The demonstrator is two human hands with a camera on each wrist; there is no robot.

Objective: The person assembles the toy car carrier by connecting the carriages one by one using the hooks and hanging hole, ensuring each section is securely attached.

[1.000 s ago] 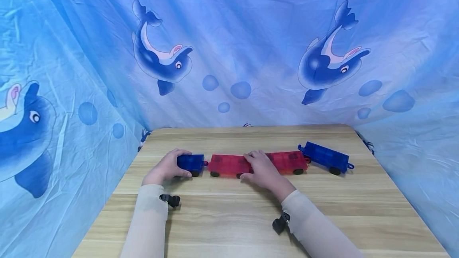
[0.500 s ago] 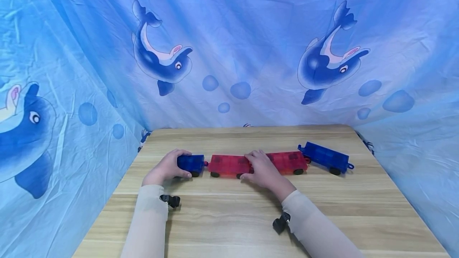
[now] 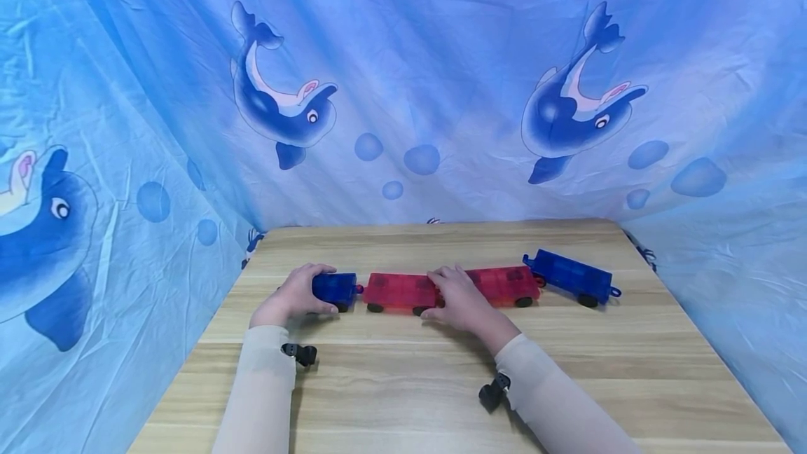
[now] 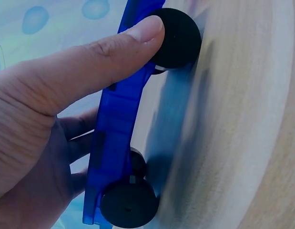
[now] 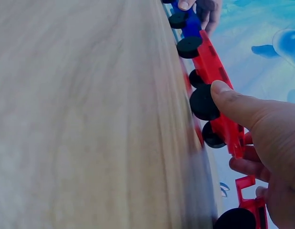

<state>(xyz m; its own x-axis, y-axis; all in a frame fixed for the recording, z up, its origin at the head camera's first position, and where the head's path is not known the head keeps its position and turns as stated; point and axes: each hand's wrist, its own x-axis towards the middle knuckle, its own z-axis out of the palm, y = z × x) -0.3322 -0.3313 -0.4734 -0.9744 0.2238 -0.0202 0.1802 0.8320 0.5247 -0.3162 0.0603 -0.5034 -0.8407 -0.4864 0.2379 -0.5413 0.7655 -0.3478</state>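
Observation:
Wheeled toy train cars stand in a row on the wooden table. My left hand point(image 3: 295, 298) grips the leftmost blue train car point(image 4: 114, 124), thumb along its near side by a black wheel and fingers behind it. A red train car point(image 3: 398, 291) comes right after it, their ends meeting at a small red coupling point(image 3: 359, 289). My right hand point(image 3: 461, 300) holds this red car near its right end, the thumb point(image 5: 221, 88) at a wheel. Partly behind that hand is a second red train car point(image 3: 504, 284). Another blue train car point(image 3: 570, 275) sits angled at the right end, its hook at the red car's ring.
The wooden table point(image 3: 403, 384) stretches toward the front below both forearms. A blue curtain with printed dolphins point(image 3: 403, 90) hangs behind the table and along its sides. Small black cameras are strapped at both wrists.
The left blue car and the red car beside it sit very slightly further left. Both hands keep the same grips, and the right-hand cars look almost unmoved.

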